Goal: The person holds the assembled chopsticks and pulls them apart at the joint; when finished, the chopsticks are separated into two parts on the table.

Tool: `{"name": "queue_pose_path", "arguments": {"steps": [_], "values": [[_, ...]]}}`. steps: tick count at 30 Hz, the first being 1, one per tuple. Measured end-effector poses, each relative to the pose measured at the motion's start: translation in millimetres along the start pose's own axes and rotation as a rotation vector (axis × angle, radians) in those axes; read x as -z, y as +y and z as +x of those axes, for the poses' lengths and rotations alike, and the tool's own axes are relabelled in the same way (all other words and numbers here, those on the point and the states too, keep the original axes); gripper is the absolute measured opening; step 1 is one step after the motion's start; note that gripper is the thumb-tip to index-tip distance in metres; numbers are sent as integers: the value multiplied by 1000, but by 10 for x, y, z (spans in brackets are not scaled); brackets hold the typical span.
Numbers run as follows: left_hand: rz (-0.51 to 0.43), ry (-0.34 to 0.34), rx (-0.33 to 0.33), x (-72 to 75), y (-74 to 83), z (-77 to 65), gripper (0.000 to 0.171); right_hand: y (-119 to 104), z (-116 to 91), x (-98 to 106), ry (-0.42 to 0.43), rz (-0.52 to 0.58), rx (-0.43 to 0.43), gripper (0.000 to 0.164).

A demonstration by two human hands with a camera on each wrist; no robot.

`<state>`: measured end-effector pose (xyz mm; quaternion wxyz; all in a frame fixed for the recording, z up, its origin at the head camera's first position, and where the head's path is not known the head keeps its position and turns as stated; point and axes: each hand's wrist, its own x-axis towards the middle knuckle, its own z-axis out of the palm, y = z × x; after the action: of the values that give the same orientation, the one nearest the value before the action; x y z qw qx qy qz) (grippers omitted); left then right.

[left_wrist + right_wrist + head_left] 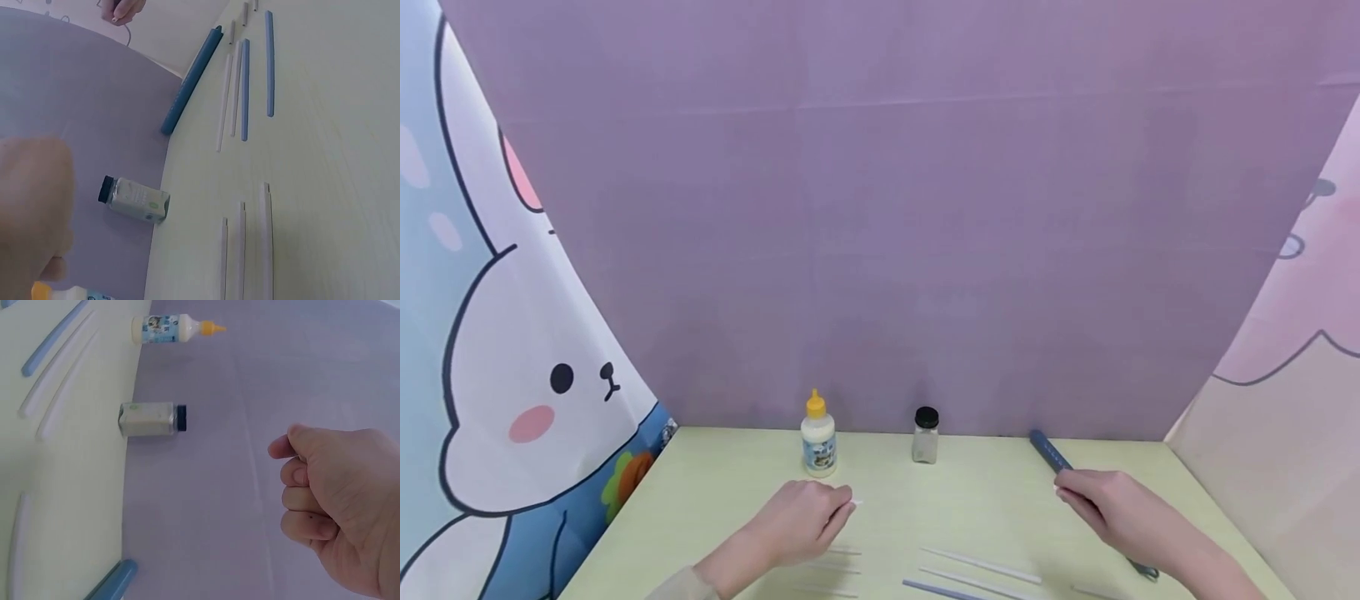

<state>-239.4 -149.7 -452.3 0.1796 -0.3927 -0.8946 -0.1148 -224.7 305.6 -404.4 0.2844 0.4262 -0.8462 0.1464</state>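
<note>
In the head view my left hand [805, 521] is held above the table's left middle, thumb and forefinger pinching a small white tip [857, 502]. What that tip belongs to is hidden in the fingers. My right hand [1120, 512] is raised over the right side with its fingers curled. A tiny white bit [1057, 488] shows at its fingertips, too small to name. The right wrist view shows the same right hand [337, 500] with thumb against forefinger. Only a blurred part of the left hand [31, 212] appears in the left wrist view.
A glue bottle [819, 442] with a yellow cap and a jar [926, 437] with a black lid stand at the back. A long dark blue tool [1049, 450] lies partly behind the right hand. White sticks [981, 566] and blue sticks [270, 62] lie in front.
</note>
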Motion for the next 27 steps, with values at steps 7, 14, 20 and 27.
{"name": "queue_pose_path", "arguments": {"steps": [7,14,20,27], "values": [[-120,-96,9,-2,-62,-102,36,81,-232,12,-24,39,-10,48],[-191,-158,-6,-136,-58,-250,28,146,-494,-35,-15,38,-5,49],[-255,-298,-6,-246,-16,-400,18,268,-808,-248,19,182,115,16],[-399,-278,-151,-428,-54,-593,22,185,-1129,-433,-47,289,80,19]]}}
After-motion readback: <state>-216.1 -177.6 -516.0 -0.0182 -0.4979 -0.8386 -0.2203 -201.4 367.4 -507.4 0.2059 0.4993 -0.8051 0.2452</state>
